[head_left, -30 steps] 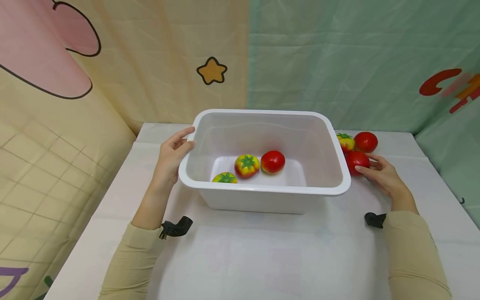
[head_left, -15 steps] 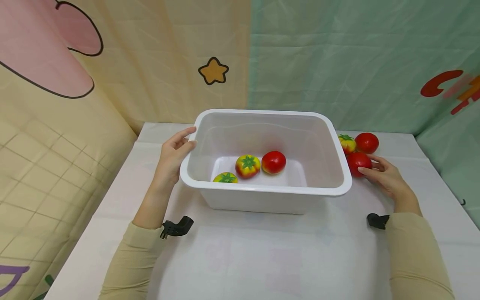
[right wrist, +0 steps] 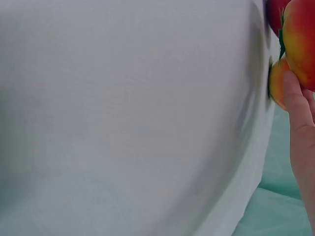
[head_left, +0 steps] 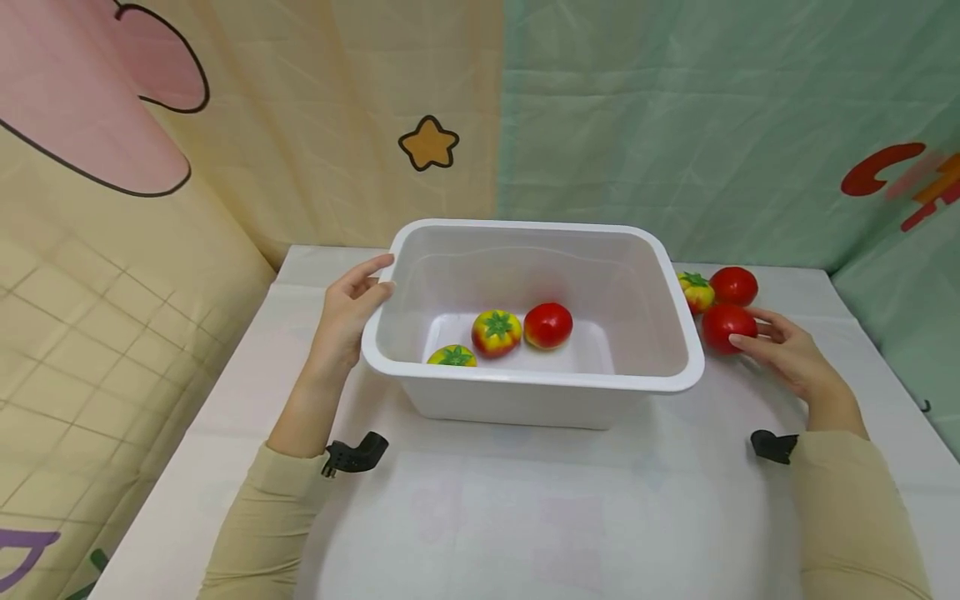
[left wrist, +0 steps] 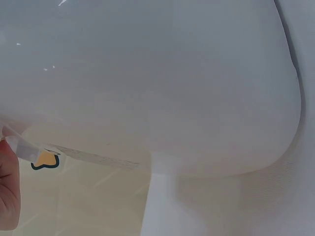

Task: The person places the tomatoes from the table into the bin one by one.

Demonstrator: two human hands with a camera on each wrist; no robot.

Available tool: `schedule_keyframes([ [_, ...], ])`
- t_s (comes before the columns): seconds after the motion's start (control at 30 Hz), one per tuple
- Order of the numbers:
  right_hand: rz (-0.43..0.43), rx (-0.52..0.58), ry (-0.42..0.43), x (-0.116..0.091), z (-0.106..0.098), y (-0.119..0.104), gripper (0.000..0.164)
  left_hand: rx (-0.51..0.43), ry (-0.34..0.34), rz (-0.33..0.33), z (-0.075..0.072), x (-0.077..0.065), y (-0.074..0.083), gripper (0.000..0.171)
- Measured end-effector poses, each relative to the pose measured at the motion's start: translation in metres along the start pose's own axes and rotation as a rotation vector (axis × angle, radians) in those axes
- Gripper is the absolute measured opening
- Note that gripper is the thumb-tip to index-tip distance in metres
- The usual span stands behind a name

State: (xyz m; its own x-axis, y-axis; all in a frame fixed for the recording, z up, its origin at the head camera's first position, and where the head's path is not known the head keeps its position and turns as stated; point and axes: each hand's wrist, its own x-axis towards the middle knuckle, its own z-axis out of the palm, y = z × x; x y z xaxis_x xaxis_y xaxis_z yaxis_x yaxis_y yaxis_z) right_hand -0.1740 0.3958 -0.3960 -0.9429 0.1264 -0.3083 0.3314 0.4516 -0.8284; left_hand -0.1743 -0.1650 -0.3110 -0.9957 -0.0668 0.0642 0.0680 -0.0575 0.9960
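A white plastic bin (head_left: 517,402) stands mid-table, with two yellow-red tomatoes with green leafy tops, one of them the tomato (head_left: 496,333), and an all-red tomato (head_left: 547,325) inside. My left hand (head_left: 347,315) pinches the bin's left rim between thumb and fingers; in the left wrist view the bin wall (left wrist: 147,88) fills most of the picture. To the right of the bin, my right hand (head_left: 795,358) grips a red tomato (head_left: 727,327) from its right side. The right wrist view shows this tomato (right wrist: 301,42) as red and yellow, at the fingertips.
Behind the gripped tomato lie another red tomato (head_left: 735,285) and a yellow-red one (head_left: 697,293), close to the bin's right rim. A white cloth covers the table (head_left: 525,517). A printed curtain (head_left: 675,125) hangs right behind the table's back edge.
My right hand has shifted a little to the right with the red tomato, away from the bin's rim. The left hand keeps its hold on the bin.
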Motion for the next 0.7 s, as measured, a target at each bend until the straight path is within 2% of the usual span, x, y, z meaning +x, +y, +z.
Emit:
schedule_keyframes([
  [0.1,-0.027,-0.031,-0.021,-0.001,-0.005,-0.002,0.082,-0.002,0.000,0.004,0.000,0.000,-0.001,0.043],
  [0.23,-0.056,-0.014,-0.031,0.004,-0.011,-0.004,0.081,0.007,0.002,0.009,0.000,0.000,-0.002,0.043],
  [0.47,-0.129,-0.056,0.000,-0.009,-0.011,-0.033,0.079,0.009,0.003,0.013,0.000,0.001,-0.003,0.043],
  [0.7,-0.209,-0.042,-0.003,-0.012,-0.014,-0.057,0.071,0.009,0.003,0.006,-0.001,0.001,-0.003,0.043],
])
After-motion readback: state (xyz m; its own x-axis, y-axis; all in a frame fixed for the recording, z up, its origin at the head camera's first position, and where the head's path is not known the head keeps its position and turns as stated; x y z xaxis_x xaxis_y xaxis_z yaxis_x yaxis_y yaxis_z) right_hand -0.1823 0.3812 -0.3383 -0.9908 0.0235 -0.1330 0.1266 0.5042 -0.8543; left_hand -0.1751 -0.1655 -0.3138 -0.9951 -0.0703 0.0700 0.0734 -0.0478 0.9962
